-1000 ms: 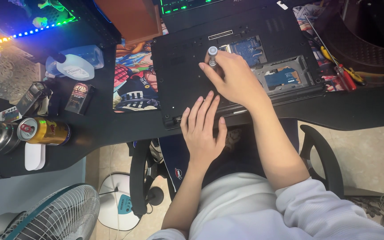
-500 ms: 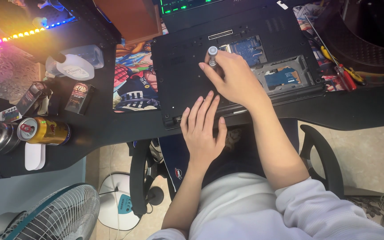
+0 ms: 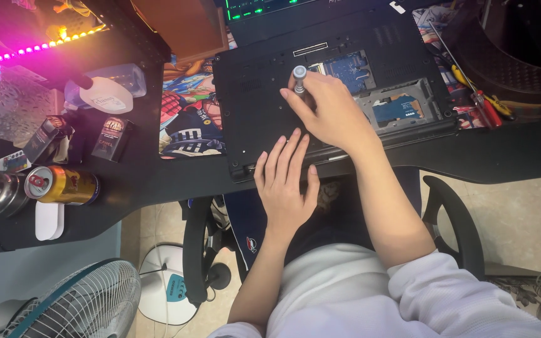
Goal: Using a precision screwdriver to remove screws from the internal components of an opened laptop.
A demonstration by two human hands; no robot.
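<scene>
Nothing has moved: my right hand [image 3: 330, 112] still pinches the screwdriver [image 3: 299, 78] upright on the open laptop [image 3: 264, 106] near the counter's [image 3: 126, 181] front edge, my left hand [image 3: 285, 181] stays flat, fingers spread, holding nothing.

The laptop [image 3: 264, 106] is black, its opened bays showing blue boards [image 3: 353, 67]. The screwdriver [image 3: 299, 79] is silver. A bright cartoon-print mat [image 3: 186, 119] covers the black desk [image 3: 508, 156]. The can [image 3: 64, 185] is gold with a red top. The sleeves [image 3: 446, 294] are white, the light strip [image 3: 26, 51] pink.
</scene>
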